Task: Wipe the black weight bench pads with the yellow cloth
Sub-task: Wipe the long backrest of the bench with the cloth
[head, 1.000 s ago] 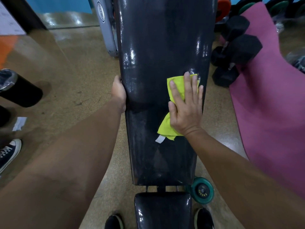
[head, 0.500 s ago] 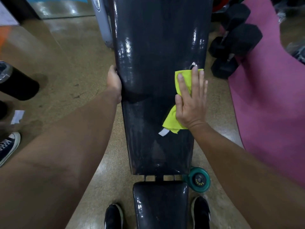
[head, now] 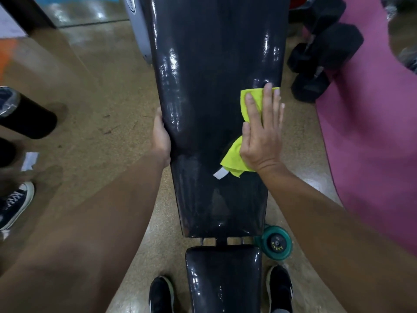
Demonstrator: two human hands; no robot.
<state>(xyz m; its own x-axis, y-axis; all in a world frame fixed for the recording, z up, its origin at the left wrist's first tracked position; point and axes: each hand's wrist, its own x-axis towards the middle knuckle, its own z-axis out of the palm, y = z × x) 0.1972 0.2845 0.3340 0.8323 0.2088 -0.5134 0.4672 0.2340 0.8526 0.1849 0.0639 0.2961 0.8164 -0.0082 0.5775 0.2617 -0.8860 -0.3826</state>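
Far left edge: black cylinder (head: 27, 116) lying on the tan floor (head: 97, 91), scrap of white paper (head: 29, 160) just near of it, dark sneaker (head: 15, 203) nearer still. Left hand (head: 161, 137) grips the left edge of the long back pad (head: 212, 109); fingers wrap under the pad so only thumb side and back of hand show. Pad is glossy black, runs from near centre to far top of view, narrower at the near end. Yellow cloth (head: 233, 159) lies on the right side of that pad, white tag (head: 220, 173) poking out at its near-left corner. Right hand (head: 262, 136) lies flat on the cloth, fingers straight and close together pointing far, palm pressing it onto the pad; cloth shows beyond the fingertips and below the wrist. Seat pad (head: 223, 276) sits just near of the back pad, small gap with metal bracket between. Black shoes either side of the seat pad. Teal wheel (head: 276, 245) at the right of the gap. Right: black hex dumbbells (head: 322, 57) on the floor, pink mat (head: 372, 132) beyond them
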